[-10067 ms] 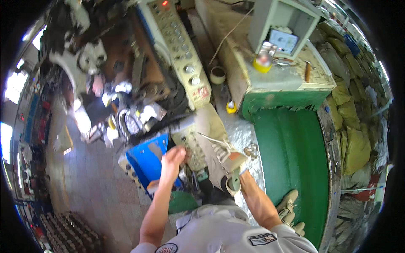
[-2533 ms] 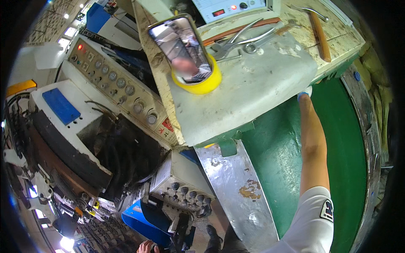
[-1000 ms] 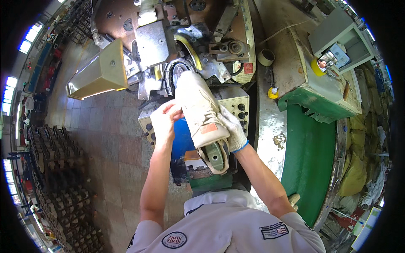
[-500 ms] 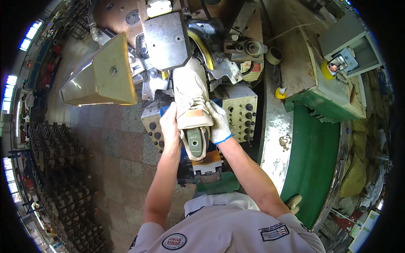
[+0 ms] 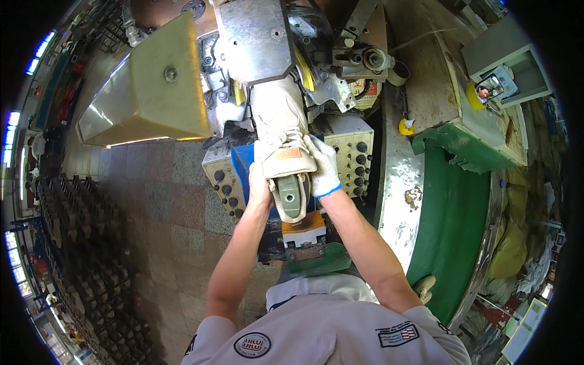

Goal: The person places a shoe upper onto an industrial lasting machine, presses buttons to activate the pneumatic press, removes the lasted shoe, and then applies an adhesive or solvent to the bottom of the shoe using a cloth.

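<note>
A cream lace-up shoe upper (image 5: 277,118) is stretched over a green shoe last (image 5: 290,196), its toe end under the metal plate (image 5: 255,42) of a machine. My bare left hand (image 5: 260,185) wraps round the left side of the heel part. On the other side my right hand (image 5: 323,167), in a white knit glove with a blue cuff, grips the shoe near the collar. An orange label (image 5: 288,153) shows on the tongue. The toe is hidden by the plate and the clamps with yellow edges.
Control boxes with black knobs (image 5: 353,161) flank the shoe. A yellowish guard (image 5: 146,85) juts out at left. To the right runs a green conveyor belt (image 5: 447,231) with a metal edge. Racks of dark shoe-shaped pieces (image 5: 91,255) stand at far left.
The machine appears slightly lower and larger in view. My left hand has shifted right along the shoe's heel part, and both hands still hold it.
</note>
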`<action>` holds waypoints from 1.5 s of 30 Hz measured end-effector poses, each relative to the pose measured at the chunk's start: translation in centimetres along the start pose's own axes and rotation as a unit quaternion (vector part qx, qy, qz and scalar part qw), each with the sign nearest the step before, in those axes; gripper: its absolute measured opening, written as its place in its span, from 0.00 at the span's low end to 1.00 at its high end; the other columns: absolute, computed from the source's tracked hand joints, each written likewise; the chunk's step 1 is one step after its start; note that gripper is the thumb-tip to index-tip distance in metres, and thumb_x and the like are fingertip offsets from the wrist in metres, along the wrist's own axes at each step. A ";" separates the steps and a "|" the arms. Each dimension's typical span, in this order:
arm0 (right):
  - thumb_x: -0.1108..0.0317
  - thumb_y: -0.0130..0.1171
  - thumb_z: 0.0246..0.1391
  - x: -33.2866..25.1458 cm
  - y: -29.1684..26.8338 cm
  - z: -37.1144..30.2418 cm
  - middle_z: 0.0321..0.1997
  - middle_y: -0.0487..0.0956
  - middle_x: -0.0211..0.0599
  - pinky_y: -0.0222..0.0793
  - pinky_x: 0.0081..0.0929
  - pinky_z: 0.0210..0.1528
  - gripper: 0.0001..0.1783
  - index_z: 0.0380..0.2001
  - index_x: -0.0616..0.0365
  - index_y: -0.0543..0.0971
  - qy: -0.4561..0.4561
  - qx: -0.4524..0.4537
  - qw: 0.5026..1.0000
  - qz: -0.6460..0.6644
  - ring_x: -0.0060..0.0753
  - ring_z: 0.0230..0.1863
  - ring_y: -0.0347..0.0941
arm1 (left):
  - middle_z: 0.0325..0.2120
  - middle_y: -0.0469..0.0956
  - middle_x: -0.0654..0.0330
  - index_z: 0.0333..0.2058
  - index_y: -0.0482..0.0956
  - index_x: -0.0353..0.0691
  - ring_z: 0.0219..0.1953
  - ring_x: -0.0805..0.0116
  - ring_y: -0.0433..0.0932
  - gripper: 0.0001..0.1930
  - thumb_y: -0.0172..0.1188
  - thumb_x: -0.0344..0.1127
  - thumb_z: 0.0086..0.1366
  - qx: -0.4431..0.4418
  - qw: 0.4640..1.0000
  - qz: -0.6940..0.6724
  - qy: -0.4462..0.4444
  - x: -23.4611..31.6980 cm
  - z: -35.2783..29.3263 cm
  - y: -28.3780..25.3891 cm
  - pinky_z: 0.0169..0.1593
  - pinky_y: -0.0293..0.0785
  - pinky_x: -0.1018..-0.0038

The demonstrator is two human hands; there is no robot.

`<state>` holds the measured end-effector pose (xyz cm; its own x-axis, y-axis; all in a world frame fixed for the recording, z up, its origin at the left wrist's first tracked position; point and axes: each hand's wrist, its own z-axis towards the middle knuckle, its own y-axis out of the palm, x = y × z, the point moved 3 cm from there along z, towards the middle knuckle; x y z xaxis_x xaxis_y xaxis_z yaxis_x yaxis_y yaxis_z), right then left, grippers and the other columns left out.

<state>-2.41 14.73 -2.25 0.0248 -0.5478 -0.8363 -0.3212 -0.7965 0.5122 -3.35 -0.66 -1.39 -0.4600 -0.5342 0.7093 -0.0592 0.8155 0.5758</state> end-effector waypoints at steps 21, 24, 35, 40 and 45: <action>0.64 0.58 0.71 -0.2 -0.2 0.7 0.37 0.84 0.30 0.73 0.21 0.39 0.14 0.41 0.65 0.83 -0.050 0.024 0.997 -0.056 0.18 0.37 0.76 | 0.43 0.86 0.52 0.52 0.81 0.28 0.40 0.65 0.87 0.21 0.48 0.41 0.76 0.001 0.993 0.101 0.065 -1.8 2.0 -2.0 0.48 0.83 0.71; 0.63 0.57 0.72 -0.8 0.4 0.4 0.37 0.83 0.28 0.72 0.21 0.38 0.13 0.39 0.62 0.84 -0.021 0.022 0.999 -0.032 0.17 0.36 0.76 | 0.43 0.86 0.52 0.51 0.81 0.28 0.40 0.64 0.87 0.21 0.49 0.40 0.75 0.005 0.993 0.082 0.085 -1.9 1.5 -1.9 0.48 0.83 0.71; 0.51 0.55 0.71 -4.6 -5.1 -6.6 0.63 0.79 0.48 0.77 0.31 0.56 0.35 0.68 0.70 0.68 0.006 0.014 0.993 -0.121 0.37 0.59 0.79 | 0.46 0.84 0.54 0.59 0.77 0.27 0.44 0.71 0.82 0.29 0.48 0.52 0.80 0.094 0.960 0.225 0.138 2.7 -4.2 -1.2 0.48 0.77 0.73; 0.52 0.59 0.68 -6.5 -8.9 -15.7 0.62 0.80 0.51 0.72 0.32 0.64 0.38 0.68 0.73 0.67 -0.024 0.029 0.976 -0.212 0.38 0.60 0.79 | 0.55 0.80 0.47 0.68 0.66 0.25 0.56 0.61 0.79 0.31 0.58 0.43 0.77 0.059 0.928 0.257 0.261 2.9 -9.7 2.9 0.61 0.73 0.66; 0.52 0.60 0.66 -5.6 -8.7 -19.1 0.62 0.78 0.58 0.68 0.38 0.68 0.36 0.65 0.70 0.70 -0.130 -0.065 0.863 -0.484 0.53 0.65 0.76 | 0.50 0.83 0.48 0.60 0.73 0.31 0.50 0.60 0.80 0.30 0.70 0.45 0.67 0.082 0.877 0.385 0.274 2.4 -11.4 7.2 0.56 0.74 0.65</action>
<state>18.30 19.80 1.70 0.0029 0.4522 -0.8919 -0.1601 -0.8802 -0.4468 5.20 1.42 9.12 0.0729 0.1996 0.9772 -0.0641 0.9787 -0.1951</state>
